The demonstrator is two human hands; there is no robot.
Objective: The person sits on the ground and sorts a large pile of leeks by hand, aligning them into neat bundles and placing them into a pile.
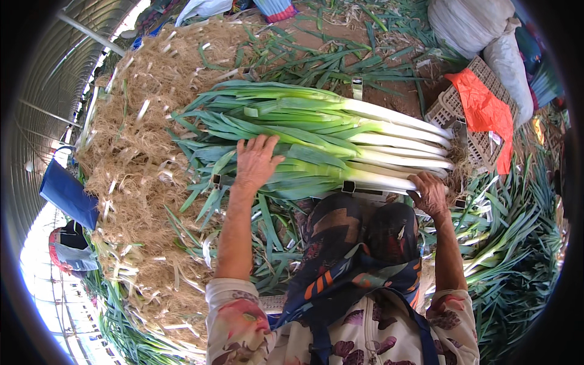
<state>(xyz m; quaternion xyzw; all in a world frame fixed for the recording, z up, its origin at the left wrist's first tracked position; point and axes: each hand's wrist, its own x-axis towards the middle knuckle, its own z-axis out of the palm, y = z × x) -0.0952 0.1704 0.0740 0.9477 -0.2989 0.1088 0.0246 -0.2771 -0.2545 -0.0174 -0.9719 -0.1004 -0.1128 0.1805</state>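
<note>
A wide bundle of large leeks (319, 132) lies crosswise before me on a low metal frame (357, 89), leaves to the left and white stems to the right. My left hand (258, 159) rests on the green leaves near the middle, palm down with its fingers apart. At the right end, my right hand (429, 191) is at the white lower end of the nearest leek (383, 179), thumb on the near side and fingers over it. Whether it grips the stem is hard to tell. The frame's near parts are mostly hidden under the leeks.
Trimmed leek roots (137, 182) form a large heap at left. Beyond the stem ends stand plastic crates (486, 146) with an orange-red plastic sheet (486, 114). More leeks (515, 255) are piled at right. White sacks (470, 23) stand at the back right; cut leaves (337, 64) litter the soil.
</note>
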